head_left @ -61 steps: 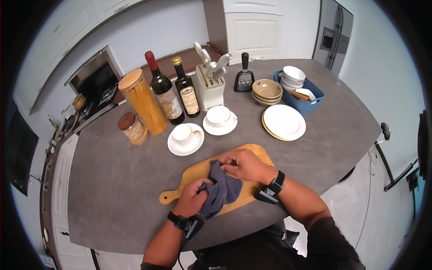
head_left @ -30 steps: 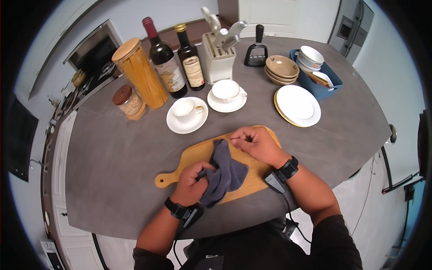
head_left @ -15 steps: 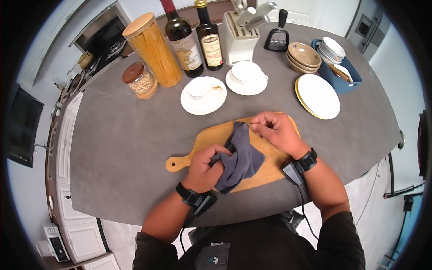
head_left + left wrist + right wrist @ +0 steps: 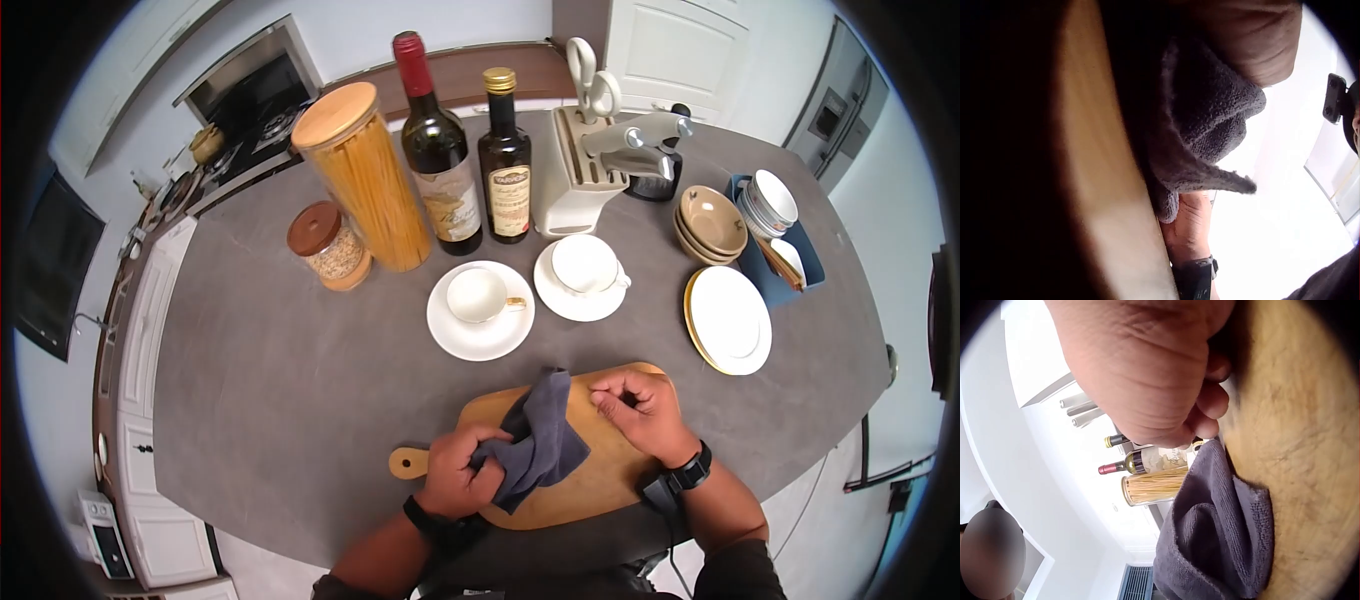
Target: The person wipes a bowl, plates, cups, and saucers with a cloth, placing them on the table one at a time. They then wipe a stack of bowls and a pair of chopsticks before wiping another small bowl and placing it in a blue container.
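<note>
A wooden cutting board (image 4: 610, 490) lies near the table's front edge, its holed handle pointing left. Crumpled on its left half is a dark grey-purple cloth (image 4: 540, 450), with one corner peaked toward the cups. My left hand (image 4: 462, 475) grips the cloth's left side, thumb and fingers curled into the fabric. Just right of the peak, my right hand (image 4: 650, 415) rests at the board with loosely curled fingers and nothing visible in them. The right wrist view shows its fingertips (image 4: 1213, 400) close to the wood, beside the cloth (image 4: 1216, 531).
Two white cups on saucers (image 4: 455, 335) stand beyond the board. Behind them are a pasta jar (image 4: 375, 190), a grain jar (image 4: 330, 245), two bottles (image 4: 440, 170) and a knife block (image 4: 575, 180). To the right are plates (image 4: 735, 320), brown bowls (image 4: 712, 222) and a blue bin (image 4: 805, 275).
My right hand has drawn away from the cloth's upper edge, leaving a gap. My left hand keeps its grip on the cloth. The head view has shifted.
</note>
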Demonstrator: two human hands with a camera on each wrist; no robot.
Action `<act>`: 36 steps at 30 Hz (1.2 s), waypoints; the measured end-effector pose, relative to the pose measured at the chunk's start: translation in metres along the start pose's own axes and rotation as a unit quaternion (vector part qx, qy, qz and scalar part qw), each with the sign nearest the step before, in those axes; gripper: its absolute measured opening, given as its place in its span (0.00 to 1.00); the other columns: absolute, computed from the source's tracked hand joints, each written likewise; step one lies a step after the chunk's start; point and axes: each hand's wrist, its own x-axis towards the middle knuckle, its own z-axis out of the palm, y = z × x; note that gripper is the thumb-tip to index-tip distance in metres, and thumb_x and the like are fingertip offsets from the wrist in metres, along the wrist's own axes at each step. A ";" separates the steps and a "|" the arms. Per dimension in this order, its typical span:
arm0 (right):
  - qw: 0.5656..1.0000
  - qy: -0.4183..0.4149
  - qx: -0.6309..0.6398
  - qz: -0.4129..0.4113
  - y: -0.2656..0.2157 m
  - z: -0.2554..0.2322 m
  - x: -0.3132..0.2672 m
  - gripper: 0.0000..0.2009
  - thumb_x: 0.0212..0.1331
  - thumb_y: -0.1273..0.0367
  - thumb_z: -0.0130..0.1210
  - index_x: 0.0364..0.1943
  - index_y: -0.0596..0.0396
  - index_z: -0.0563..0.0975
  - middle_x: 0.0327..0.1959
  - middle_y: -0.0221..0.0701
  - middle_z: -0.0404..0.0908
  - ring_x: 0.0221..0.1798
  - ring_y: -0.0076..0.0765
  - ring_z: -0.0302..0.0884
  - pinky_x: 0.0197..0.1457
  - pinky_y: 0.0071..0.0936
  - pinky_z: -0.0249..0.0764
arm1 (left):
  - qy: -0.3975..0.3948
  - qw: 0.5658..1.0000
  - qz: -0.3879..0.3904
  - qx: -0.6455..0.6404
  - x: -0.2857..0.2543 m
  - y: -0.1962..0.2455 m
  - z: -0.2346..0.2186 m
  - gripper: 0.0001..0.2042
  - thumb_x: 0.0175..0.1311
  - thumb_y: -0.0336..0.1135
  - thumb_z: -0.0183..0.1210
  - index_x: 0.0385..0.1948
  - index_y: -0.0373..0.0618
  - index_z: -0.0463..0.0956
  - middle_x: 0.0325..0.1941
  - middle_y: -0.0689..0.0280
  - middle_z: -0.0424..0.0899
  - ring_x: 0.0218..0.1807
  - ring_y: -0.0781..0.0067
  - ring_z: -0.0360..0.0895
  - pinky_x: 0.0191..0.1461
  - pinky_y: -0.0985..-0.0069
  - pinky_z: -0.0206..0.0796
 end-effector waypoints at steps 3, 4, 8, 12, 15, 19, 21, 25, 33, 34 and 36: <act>1.000 -0.002 -0.008 0.000 0.003 -0.001 -0.003 0.05 0.71 0.73 0.66 0.43 0.61 0.86 0.29 0.22 0.85 0.30 0.11 0.75 0.33 0.18 0.72 | 0.008 1.000 0.009 0.000 -0.003 -0.002 0.003 0.14 0.57 0.24 0.51 0.40 0.35 0.84 0.32 0.55 0.88 0.34 0.61 0.87 0.43 0.72 0.77; 1.000 -0.008 -0.009 -0.017 0.003 -0.001 -0.002 0.04 0.71 0.73 0.66 0.44 0.61 0.86 0.29 0.22 0.85 0.30 0.11 0.75 0.33 0.17 0.72 | 0.020 1.000 0.013 0.000 -0.003 -0.001 0.004 0.15 0.56 0.23 0.49 0.40 0.35 0.84 0.33 0.55 0.88 0.34 0.61 0.87 0.45 0.72 0.77; 1.000 -0.008 -0.015 0.003 -0.004 -0.002 -0.005 0.04 0.72 0.73 0.65 0.45 0.60 0.86 0.28 0.20 0.83 0.29 0.11 0.73 0.32 0.18 0.70 | 0.027 1.000 0.016 0.005 -0.004 0.004 0.006 0.15 0.57 0.23 0.47 0.40 0.34 0.83 0.33 0.56 0.89 0.36 0.68 0.87 0.46 0.73 0.77; 1.000 -0.021 0.016 -0.012 0.001 -0.002 -0.003 0.04 0.73 0.73 0.64 0.45 0.59 0.85 0.27 0.17 0.79 0.29 0.11 0.68 0.31 0.19 0.67 | 0.045 0.998 0.050 0.006 -0.007 -0.009 0.009 0.12 0.58 0.24 0.55 0.42 0.37 0.85 0.31 0.55 0.86 0.30 0.61 0.85 0.39 0.70 0.76; 0.999 -0.023 0.019 -0.020 0.000 -0.001 -0.005 0.04 0.73 0.73 0.63 0.44 0.60 0.85 0.26 0.17 0.77 0.29 0.12 0.67 0.32 0.19 0.66 | 0.027 0.999 0.037 0.021 -0.009 -0.008 0.010 0.10 0.61 0.24 0.56 0.41 0.37 0.84 0.30 0.55 0.86 0.30 0.63 0.85 0.38 0.71 0.75; 0.999 -0.024 0.022 -0.025 -0.001 -0.001 -0.003 0.05 0.74 0.72 0.63 0.43 0.60 0.85 0.25 0.17 0.77 0.28 0.13 0.66 0.31 0.20 0.66 | 0.028 0.997 0.059 0.028 -0.008 -0.008 0.010 0.07 0.63 0.25 0.58 0.40 0.37 0.83 0.29 0.56 0.85 0.29 0.64 0.84 0.38 0.71 0.74; 0.999 -0.020 0.013 -0.029 -0.001 -0.002 -0.004 0.05 0.73 0.72 0.63 0.43 0.60 0.85 0.25 0.17 0.76 0.28 0.13 0.66 0.31 0.20 0.66 | 0.020 0.998 0.054 0.032 -0.007 -0.008 0.011 0.07 0.64 0.25 0.59 0.40 0.37 0.83 0.29 0.56 0.85 0.29 0.64 0.84 0.37 0.70 0.74; 0.999 -0.025 0.006 -0.021 0.001 -0.001 -0.002 0.05 0.73 0.71 0.64 0.43 0.60 0.85 0.24 0.18 0.76 0.28 0.12 0.66 0.30 0.21 0.65 | 0.028 0.996 0.073 0.050 -0.005 -0.003 0.011 0.07 0.63 0.25 0.58 0.39 0.37 0.83 0.29 0.54 0.86 0.29 0.59 0.85 0.37 0.69 0.75; 0.999 -0.027 0.019 -0.032 0.004 0.002 -0.003 0.04 0.73 0.72 0.64 0.43 0.60 0.85 0.24 0.17 0.74 0.27 0.12 0.64 0.29 0.21 0.64 | 0.021 0.997 0.060 0.040 -0.004 -0.004 0.010 0.08 0.59 0.25 0.58 0.38 0.37 0.83 0.30 0.52 0.86 0.30 0.53 0.86 0.38 0.67 0.76; 0.999 -0.026 0.013 -0.023 0.002 0.002 -0.003 0.04 0.73 0.72 0.64 0.43 0.60 0.85 0.24 0.17 0.74 0.27 0.12 0.64 0.29 0.20 0.64 | 0.022 0.997 0.058 0.042 -0.003 -0.005 0.009 0.08 0.59 0.25 0.58 0.38 0.37 0.83 0.30 0.52 0.86 0.30 0.53 0.86 0.38 0.67 0.76; 0.999 -0.028 0.005 -0.013 0.001 0.001 -0.004 0.04 0.73 0.73 0.64 0.43 0.60 0.85 0.24 0.17 0.75 0.27 0.12 0.65 0.29 0.20 0.64 | 0.013 0.997 0.059 0.051 -0.002 -0.005 0.008 0.08 0.59 0.26 0.58 0.38 0.37 0.83 0.31 0.51 0.86 0.31 0.51 0.86 0.39 0.66 0.77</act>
